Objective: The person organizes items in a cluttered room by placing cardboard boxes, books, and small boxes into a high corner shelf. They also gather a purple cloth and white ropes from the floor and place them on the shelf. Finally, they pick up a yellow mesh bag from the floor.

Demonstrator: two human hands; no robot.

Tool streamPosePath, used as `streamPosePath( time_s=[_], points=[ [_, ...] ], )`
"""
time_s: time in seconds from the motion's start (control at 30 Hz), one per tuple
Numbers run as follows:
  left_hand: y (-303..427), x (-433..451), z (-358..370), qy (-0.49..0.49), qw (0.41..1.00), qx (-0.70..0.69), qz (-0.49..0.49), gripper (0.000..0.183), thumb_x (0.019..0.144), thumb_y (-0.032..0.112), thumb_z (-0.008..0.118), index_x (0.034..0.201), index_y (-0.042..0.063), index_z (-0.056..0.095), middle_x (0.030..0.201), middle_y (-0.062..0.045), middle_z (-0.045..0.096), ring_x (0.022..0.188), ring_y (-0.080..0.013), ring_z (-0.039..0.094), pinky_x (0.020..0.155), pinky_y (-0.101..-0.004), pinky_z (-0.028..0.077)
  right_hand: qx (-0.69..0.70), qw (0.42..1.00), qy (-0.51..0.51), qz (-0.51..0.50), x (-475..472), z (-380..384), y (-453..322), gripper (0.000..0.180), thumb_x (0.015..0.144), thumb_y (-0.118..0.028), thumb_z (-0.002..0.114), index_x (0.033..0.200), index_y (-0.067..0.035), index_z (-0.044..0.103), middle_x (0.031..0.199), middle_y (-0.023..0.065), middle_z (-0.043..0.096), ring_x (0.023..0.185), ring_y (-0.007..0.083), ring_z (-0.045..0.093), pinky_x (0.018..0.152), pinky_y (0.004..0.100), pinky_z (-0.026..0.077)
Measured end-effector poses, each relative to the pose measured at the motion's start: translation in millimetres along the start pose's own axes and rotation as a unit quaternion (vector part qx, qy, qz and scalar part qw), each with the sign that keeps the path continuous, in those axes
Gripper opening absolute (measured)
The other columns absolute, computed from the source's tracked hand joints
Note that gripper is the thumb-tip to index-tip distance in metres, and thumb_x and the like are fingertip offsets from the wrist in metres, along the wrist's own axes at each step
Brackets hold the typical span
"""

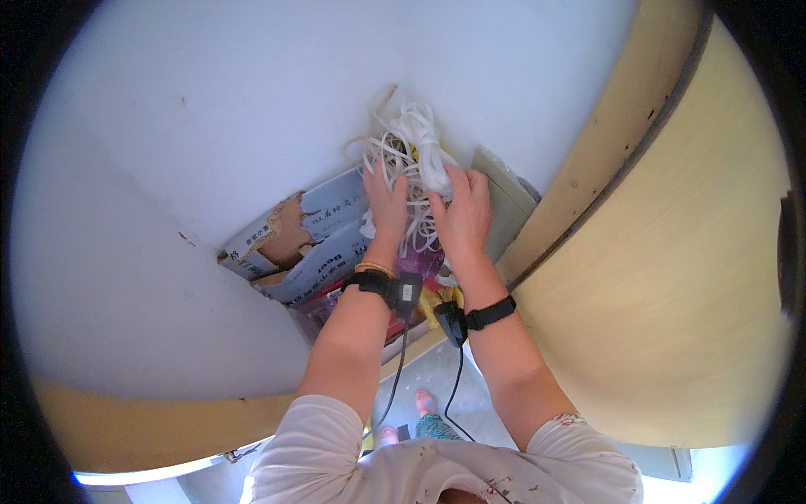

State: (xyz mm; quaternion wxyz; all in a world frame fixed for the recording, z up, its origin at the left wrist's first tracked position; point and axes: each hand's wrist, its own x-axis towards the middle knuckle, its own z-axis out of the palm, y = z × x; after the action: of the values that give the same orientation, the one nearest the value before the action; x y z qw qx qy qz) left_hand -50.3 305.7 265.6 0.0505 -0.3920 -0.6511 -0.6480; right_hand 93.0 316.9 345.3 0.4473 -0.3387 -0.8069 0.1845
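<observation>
My left hand (385,205) is at the left side of a tangle of loose white strips (390,151), with its fingers and thumb around part of it. A thicker tied bundle of white plastic strapping (425,148) is in the grip of my right hand (465,217), between thumb and fingers. More loose strips (419,230) trail down between the two hands. Under them lies a purple plastic bag (420,261). My fingertips are partly hidden by the strips.
Torn blue-grey cardboard boxes (334,217) bearing writing stand at left. A grey-green panel (507,189) leans at right. Yellowish wooden boards (655,271) flank the right side, and a white wall (252,94) rises behind. Cables (400,359) hang from both wrist devices.
</observation>
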Motion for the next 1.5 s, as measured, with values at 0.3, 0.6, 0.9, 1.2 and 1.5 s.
streamPosePath(
  time_s=[0.3, 0.6, 0.9, 1.2, 1.5],
  points=[
    [1.8, -0.7, 1.0, -0.003, 0.997, 0.073, -0.028, 0.061, 0.081, 0.029, 0.057, 0.132, 0.003, 0.036, 0.136, -0.03, 0.025, 0.126, -0.0439, 0.024, 0.104, -0.0447, 0.023, 0.067, 0.945, 0.239, -0.212, 22.2, -96.5, -54.5, 0.037, 0.07, -0.009, 0.066, 0.104, -0.001, 0.054, 0.096, 0.0144, 0.054, 0.09, 0.0298, 0.049, 0.075, 0.0358, 0.043],
    [1.5, 0.5, -1.4, 0.021, 0.996, 0.091, 0.008, 0.063, 0.078, 0.026, 0.061, 0.132, 0.004, 0.037, 0.136, -0.027, 0.027, 0.123, -0.0429, 0.029, 0.102, -0.0453, 0.027, -0.189, 0.969, -0.155, -0.038, -6.3, -51.7, -34.0, 0.079, 0.068, -0.017, 0.072, 0.136, -0.01, 0.032, 0.132, 0.0218, 0.039, 0.119, 0.0381, 0.039, 0.097, 0.0433, 0.036],
    [-8.1, -3.2, -0.1, 0.014, 0.993, 0.118, -0.02, 0.062, 0.079, 0.029, 0.062, 0.132, 0.008, 0.037, 0.137, -0.028, 0.026, 0.124, -0.0428, 0.029, 0.102, -0.0446, 0.027, -0.146, 0.98, 0.031, -0.135, 19.5, -50.3, -44.4, 0.043, 0.073, -0.015, 0.062, 0.116, -0.014, 0.054, 0.098, 0.0126, 0.057, 0.094, 0.0326, 0.054, 0.074, 0.0428, 0.047],
    [-6.0, -3.3, 3.0, 0.02, 0.993, 0.119, 0.006, 0.062, 0.08, 0.031, 0.061, 0.133, 0.01, 0.037, 0.137, -0.028, 0.026, 0.124, -0.0434, 0.029, 0.101, -0.0454, 0.029, -0.187, 0.974, -0.048, -0.114, 35.3, -75.2, -65.5, 0.019, 0.072, -0.015, 0.06, 0.09, -0.013, 0.065, 0.095, 0.0086, 0.058, 0.081, 0.0302, 0.059, 0.067, 0.0416, 0.048],
    [0.2, -2.0, 11.2, -0.001, 0.993, 0.113, -0.033, 0.062, 0.079, 0.032, 0.062, 0.131, 0.007, 0.039, 0.137, -0.028, 0.027, 0.124, -0.0442, 0.03, 0.1, -0.0459, 0.029, -0.199, 0.962, -0.068, -0.173, 68.5, 28.4, 1.6, 0.022, 0.074, -0.016, 0.06, 0.095, -0.009, 0.062, 0.103, 0.0086, 0.058, 0.094, 0.0315, 0.054, 0.078, 0.0411, 0.047]
  ],
)
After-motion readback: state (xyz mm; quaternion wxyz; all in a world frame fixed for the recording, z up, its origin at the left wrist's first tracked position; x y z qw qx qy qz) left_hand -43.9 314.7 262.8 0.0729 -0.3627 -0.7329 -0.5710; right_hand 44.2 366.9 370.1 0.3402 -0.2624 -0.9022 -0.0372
